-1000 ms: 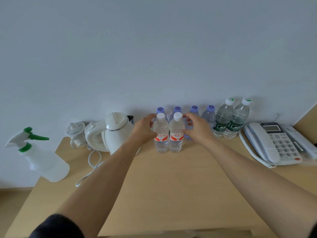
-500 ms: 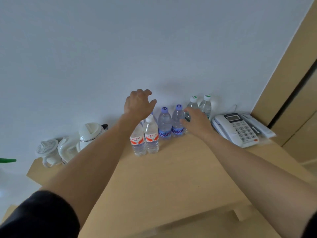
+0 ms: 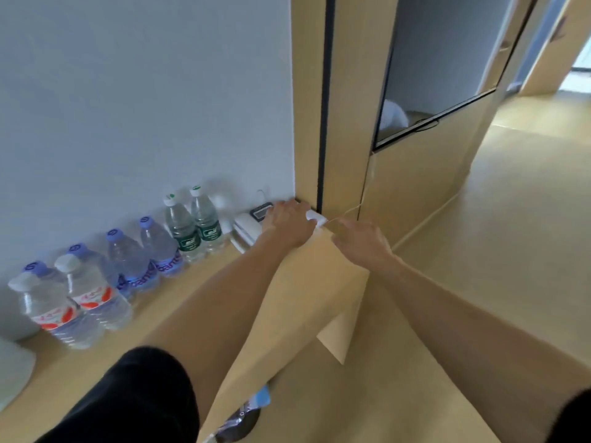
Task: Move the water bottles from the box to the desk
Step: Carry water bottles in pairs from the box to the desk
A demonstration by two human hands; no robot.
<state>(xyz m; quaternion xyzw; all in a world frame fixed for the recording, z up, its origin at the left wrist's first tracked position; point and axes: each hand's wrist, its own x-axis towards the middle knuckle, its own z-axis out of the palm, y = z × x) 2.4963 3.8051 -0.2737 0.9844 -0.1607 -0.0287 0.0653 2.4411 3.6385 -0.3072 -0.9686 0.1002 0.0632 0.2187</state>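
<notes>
Water bottles stand in a row along the wall on the wooden desk [image 3: 307, 282]. Two red-labelled bottles [image 3: 86, 295] are at the near left, with several purple-capped bottles [image 3: 160, 247] behind and beside them, then two green-labelled bottles [image 3: 195, 222]. My left hand [image 3: 289, 223] hovers over the desk's far right corner, above the white phone [image 3: 246, 223], and holds nothing. Just past the desk's right edge, my right hand [image 3: 361, 246] hangs with loosely curled fingers, also with nothing in it. No box is in view.
A tall wooden panel [image 3: 348, 107] with a dark stripe rises right behind the phone. A recessed opening [image 3: 441, 59] lies beyond it. Wooden floor [image 3: 511, 251] spreads to the right. A white rounded object [image 3: 12, 372] sits at the lower left. A dark item with a blue bit [image 3: 243, 417] lies below the desk edge.
The view has swung right. Both hands have left the red-labelled bottles, which stay standing on the desk, and moved right past the phone toward the desk's end.
</notes>
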